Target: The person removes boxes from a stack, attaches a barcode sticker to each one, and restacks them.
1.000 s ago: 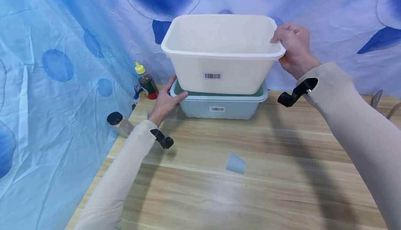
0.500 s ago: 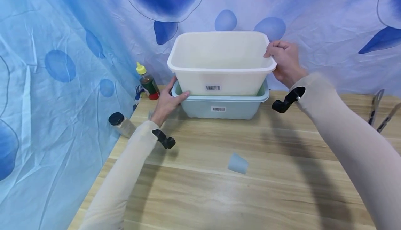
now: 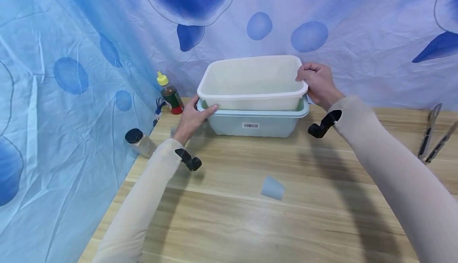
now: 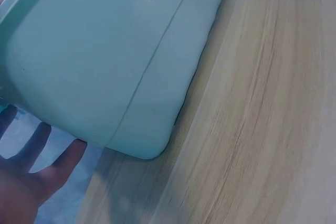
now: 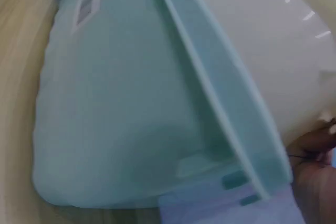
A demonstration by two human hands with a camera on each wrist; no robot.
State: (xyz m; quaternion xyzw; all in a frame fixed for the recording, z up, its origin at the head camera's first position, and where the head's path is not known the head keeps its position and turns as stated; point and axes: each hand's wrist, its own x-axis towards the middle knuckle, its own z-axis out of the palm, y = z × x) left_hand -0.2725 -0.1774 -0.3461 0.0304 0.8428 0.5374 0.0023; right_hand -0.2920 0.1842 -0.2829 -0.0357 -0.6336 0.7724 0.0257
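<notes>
1. White bin [image 3: 252, 83] sits nested in the blue bin [image 3: 255, 122], most of its walls sunk inside and its rim just above the blue rim, at 12 o'clock on the table [image 3: 286, 215].
2. Right hand [image 3: 318, 84] grips the white bin's right rim, fingers curled over the edge, thumb on the outside.
3. Left hand [image 3: 191, 119] rests on the blue bin's left end, at 9 o'clock of it, thumb lying along the rim and fingers fairly straight and spread against the wall; the left wrist view shows them apart [image 4: 37, 156].
4. Blue cup [image 3: 272, 187] lies on its side at 6 o'clock of the bins, well apart.
5. Sauce bottle [image 3: 169, 94] stands at 9 o'clock of the bins, near the left hand.
6. Jar [image 3: 138, 141] with a black lid lies at the table's left edge, at 8 o'clock.
7. Tongs [image 3: 433, 133] lie at 3 o'clock, far right.
</notes>
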